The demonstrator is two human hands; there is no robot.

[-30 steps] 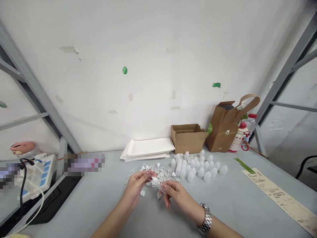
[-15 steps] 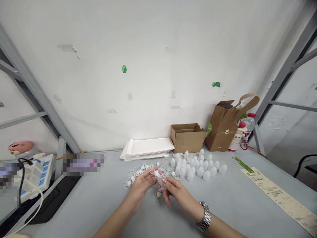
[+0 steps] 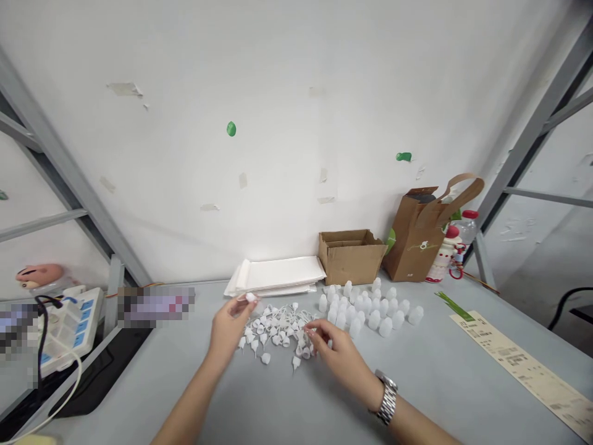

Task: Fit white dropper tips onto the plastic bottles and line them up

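My left hand [image 3: 228, 324] is closed in a pinch, raised at the left edge of the pile. Between its fingertips is a small white-capped plastic bottle [image 3: 251, 298], its clear body blurred. My right hand [image 3: 340, 352], with a metal watch [image 3: 386, 398] on the wrist, touches the right side of the pile. Its thumb and forefinger are pinched together; what they hold, if anything, is hidden among the parts. The pile [image 3: 278, 327] is made up of small white nozzle caps, some with thin tips or loops. One nozzle cap [image 3: 296, 363] lies apart at the front.
Several translucent bottles [image 3: 385, 326] stand right of the pile. Behind are white flat packs [image 3: 282, 273], an open cardboard box [image 3: 352, 266] and a brown paper bag [image 3: 412, 247]. A printed paper strip [image 3: 514, 358] lies right; a power strip [image 3: 83, 327] is left.
My hands were together on the small bottle over the pile. Now they are apart: the left has moved left and up with it, the right has let go and reaches the pile's right side.
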